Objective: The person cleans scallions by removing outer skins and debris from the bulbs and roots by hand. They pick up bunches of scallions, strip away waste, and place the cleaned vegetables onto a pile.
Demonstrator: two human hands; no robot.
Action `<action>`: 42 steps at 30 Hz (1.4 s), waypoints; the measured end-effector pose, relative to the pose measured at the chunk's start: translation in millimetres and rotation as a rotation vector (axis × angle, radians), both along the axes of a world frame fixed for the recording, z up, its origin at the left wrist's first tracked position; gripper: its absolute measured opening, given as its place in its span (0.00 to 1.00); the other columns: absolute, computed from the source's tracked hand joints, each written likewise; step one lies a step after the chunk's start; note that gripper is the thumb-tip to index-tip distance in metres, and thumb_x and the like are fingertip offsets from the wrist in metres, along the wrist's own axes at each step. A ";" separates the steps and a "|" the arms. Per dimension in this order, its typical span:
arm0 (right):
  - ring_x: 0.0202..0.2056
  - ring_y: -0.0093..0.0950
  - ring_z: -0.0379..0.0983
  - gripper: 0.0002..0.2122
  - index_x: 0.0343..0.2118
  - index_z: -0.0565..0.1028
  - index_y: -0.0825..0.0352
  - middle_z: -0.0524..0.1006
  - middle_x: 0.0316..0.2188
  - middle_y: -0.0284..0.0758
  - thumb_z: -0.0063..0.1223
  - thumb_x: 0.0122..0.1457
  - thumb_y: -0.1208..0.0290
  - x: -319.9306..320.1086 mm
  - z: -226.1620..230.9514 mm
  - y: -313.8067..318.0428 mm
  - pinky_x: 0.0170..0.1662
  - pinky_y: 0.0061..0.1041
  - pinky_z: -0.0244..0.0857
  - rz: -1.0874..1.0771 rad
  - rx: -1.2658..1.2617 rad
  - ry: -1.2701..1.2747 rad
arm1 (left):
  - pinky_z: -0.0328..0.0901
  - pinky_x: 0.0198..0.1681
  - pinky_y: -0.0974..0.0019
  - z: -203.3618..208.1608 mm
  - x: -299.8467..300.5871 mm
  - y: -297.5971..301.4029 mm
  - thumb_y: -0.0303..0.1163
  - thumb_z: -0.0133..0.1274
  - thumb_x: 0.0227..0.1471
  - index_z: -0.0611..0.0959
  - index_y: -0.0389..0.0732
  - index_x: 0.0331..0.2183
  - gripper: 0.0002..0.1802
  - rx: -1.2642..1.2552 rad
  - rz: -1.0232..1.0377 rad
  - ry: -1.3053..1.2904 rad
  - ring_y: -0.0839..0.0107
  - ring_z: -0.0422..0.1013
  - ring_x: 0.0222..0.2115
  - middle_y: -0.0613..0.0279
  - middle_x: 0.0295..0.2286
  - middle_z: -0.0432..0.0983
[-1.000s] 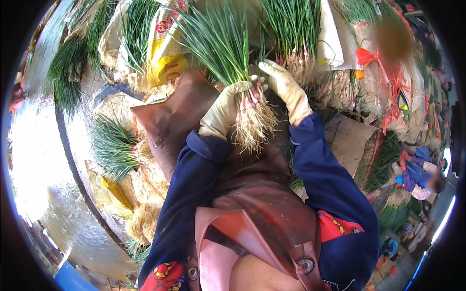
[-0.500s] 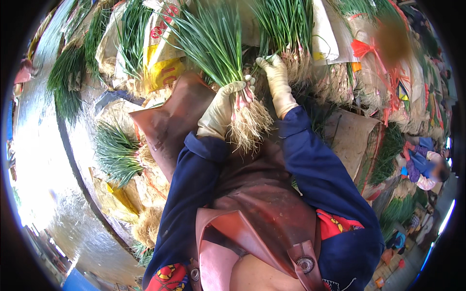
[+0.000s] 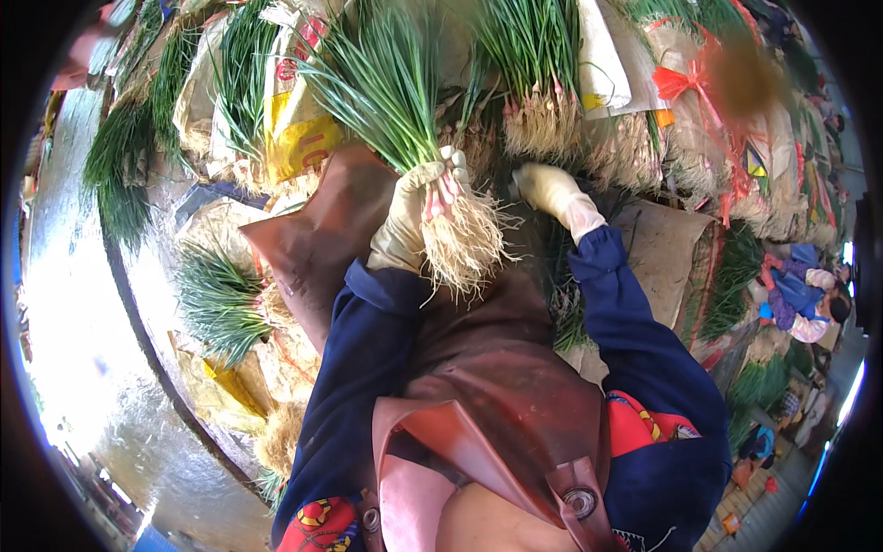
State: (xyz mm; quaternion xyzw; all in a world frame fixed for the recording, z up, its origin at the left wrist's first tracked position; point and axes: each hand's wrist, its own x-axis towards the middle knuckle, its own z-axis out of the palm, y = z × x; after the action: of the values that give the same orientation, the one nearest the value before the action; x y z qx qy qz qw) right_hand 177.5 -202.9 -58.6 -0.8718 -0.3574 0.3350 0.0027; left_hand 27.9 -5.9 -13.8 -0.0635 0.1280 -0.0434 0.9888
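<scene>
My left hand (image 3: pixel 401 213), in a pale work glove, is wrapped round a bunch of spring onions (image 3: pixel 391 97) just above the pinkish bulbs. The long green leaves fan up and away from me, and a thick tuft of pale roots hangs toward my apron. To the right of the roots is my gloved right hand (image 3: pixel 556 195), apart from the bunch. Motion smears its fingers, and whether they hold anything does not show. Beyond it, another bundle of spring onions (image 3: pixel 532 46) lies with its roots toward me.
A brown apron (image 3: pixel 487 359) covers my lap. More spring onions (image 3: pixel 221 299) lie at the left on sacking, beside a wet, shiny floor (image 3: pixel 83 304). Sacks tied with a red ribbon (image 3: pixel 679 83) stand at the far right. Another person (image 3: pixel 802 290) sits farther right.
My right hand has drawn back from the stalks beside the bunch, moving right and toward me. The held bunch has shifted slightly left, still in my left hand.
</scene>
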 end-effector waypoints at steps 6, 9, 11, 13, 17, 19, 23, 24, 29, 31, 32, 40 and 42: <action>0.36 0.28 0.70 0.23 0.46 0.66 0.68 0.74 0.40 0.36 0.55 0.52 0.58 6.7 23.3 97.7 0.43 0.32 0.64 -0.947 1.222 1.497 | 0.69 0.39 0.64 8.5 4.2 -3.9 0.21 0.49 0.44 0.75 0.37 0.38 0.14 -0.037 -0.025 -0.026 0.64 0.71 0.33 0.57 0.34 0.74; 0.33 0.23 0.70 0.16 0.42 0.69 0.67 0.75 0.32 0.34 0.56 0.53 0.66 -5.9 6.2 109.1 0.37 0.22 0.66 -0.802 1.397 1.893 | 0.68 0.41 0.63 7.4 0.0 0.6 0.22 0.49 0.44 0.74 0.36 0.38 0.14 -0.107 -0.033 -0.130 0.64 0.70 0.35 0.56 0.35 0.72; 0.29 0.24 0.71 0.13 0.39 0.71 0.69 0.75 0.29 0.33 0.55 0.53 0.69 -14.1 34.4 109.4 0.33 0.20 0.66 -0.894 1.188 1.574 | 0.68 0.40 0.65 18.3 -5.4 1.3 0.23 0.49 0.45 0.74 0.35 0.39 0.15 0.099 -0.003 0.013 0.64 0.70 0.35 0.55 0.35 0.72; 0.26 0.25 0.72 0.12 0.40 0.71 0.70 0.76 0.27 0.34 0.54 0.54 0.71 -7.0 45.5 94.1 0.32 0.20 0.67 -0.849 0.925 1.044 | 0.69 0.35 0.66 10.2 -0.7 -1.2 0.27 0.49 0.47 0.73 0.32 0.38 0.14 0.198 -0.095 0.139 0.64 0.71 0.29 0.54 0.29 0.74; 0.29 0.22 0.75 0.10 0.40 0.73 0.67 0.78 0.30 0.37 0.51 0.54 0.74 -5.3 54.4 103.5 0.35 0.21 0.68 -0.392 0.412 0.017 | 0.69 0.26 0.69 -15.3 3.0 12.3 0.31 0.48 0.49 0.74 0.30 0.35 0.13 0.535 -0.354 -0.014 0.69 0.69 0.19 0.54 0.23 0.74; 0.26 0.19 0.70 0.09 0.39 0.74 0.66 0.77 0.28 0.32 0.50 0.55 0.71 3.4 61.6 98.6 0.31 0.22 0.66 -0.523 0.552 0.456 | 0.67 0.21 0.75 22.5 9.1 -11.9 0.30 0.48 0.48 0.74 0.27 0.36 0.15 0.359 -0.123 0.301 0.72 0.68 0.17 0.54 0.21 0.73; 0.21 0.14 0.62 0.12 0.37 0.73 0.67 0.71 0.22 0.24 0.52 0.56 0.65 8.7 37.4 82.2 0.23 0.12 0.57 -0.914 1.088 1.328 | 0.63 0.14 0.79 -6.0 2.8 7.9 0.30 0.50 0.48 0.72 0.25 0.39 0.19 0.243 -0.143 0.041 0.75 0.67 0.15 0.52 0.21 0.73; 0.21 0.14 0.62 0.13 0.38 0.73 0.67 0.70 0.22 0.24 0.52 0.55 0.63 8.9 30.4 82.5 0.24 0.12 0.57 -0.916 1.137 1.408 | 0.65 0.16 0.78 -7.7 2.5 8.4 0.29 0.50 0.48 0.72 0.25 0.39 0.19 0.263 -0.129 -0.016 0.73 0.68 0.16 0.52 0.22 0.73; 0.20 0.14 0.60 0.14 0.35 0.74 0.67 0.68 0.19 0.23 0.53 0.55 0.60 -5.5 16.6 92.4 0.24 0.13 0.59 -0.960 1.197 1.319 | 0.70 0.34 0.67 -32.7 -4.3 10.5 0.26 0.48 0.46 0.74 0.30 0.39 0.16 0.224 -0.044 0.088 0.66 0.71 0.27 0.53 0.32 0.73; 0.19 0.13 0.60 0.13 0.34 0.74 0.67 0.68 0.19 0.23 0.53 0.55 0.60 -8.0 7.6 100.3 0.24 0.13 0.59 -0.924 1.206 1.046 | 0.69 0.30 0.68 -40.6 -6.6 10.7 0.26 0.49 0.46 0.72 0.29 0.41 0.18 0.243 0.012 0.093 0.65 0.71 0.23 0.50 0.31 0.73; 0.19 0.15 0.59 0.11 0.34 0.74 0.66 0.68 0.18 0.23 0.53 0.55 0.62 -11.6 21.4 98.0 0.24 0.14 0.59 -1.003 1.209 1.025 | 0.69 0.32 0.66 -23.4 -2.2 5.4 0.25 0.49 0.46 0.72 0.29 0.41 0.18 0.201 0.008 0.093 0.65 0.71 0.25 0.50 0.32 0.73; 0.29 0.36 0.74 0.19 0.33 0.77 0.66 0.78 0.28 0.41 0.49 0.48 0.54 -6.5 -13.2 38.9 0.38 0.35 0.66 0.460 -0.274 0.284 | 0.64 0.36 0.65 14.3 -8.9 -0.4 0.25 0.51 0.41 0.70 0.39 0.45 0.24 -0.051 0.104 -0.254 0.68 0.64 0.31 0.60 0.35 0.69; 0.32 0.37 0.75 0.19 0.32 0.77 0.66 0.78 0.29 0.42 0.45 0.52 0.53 4.0 2.3 41.4 0.39 0.35 0.67 0.054 -0.215 0.075 | 0.63 0.34 0.66 22.9 -17.8 1.3 0.25 0.52 0.40 0.66 0.42 0.49 0.30 0.082 0.162 -0.268 0.69 0.63 0.30 0.60 0.33 0.68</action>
State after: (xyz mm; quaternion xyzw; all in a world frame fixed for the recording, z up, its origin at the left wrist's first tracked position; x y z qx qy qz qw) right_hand 181.5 -161.5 -56.3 -0.8438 -0.3424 0.4040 -0.0866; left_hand 10.2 -4.6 9.1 -0.0267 -0.0090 0.0337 0.9990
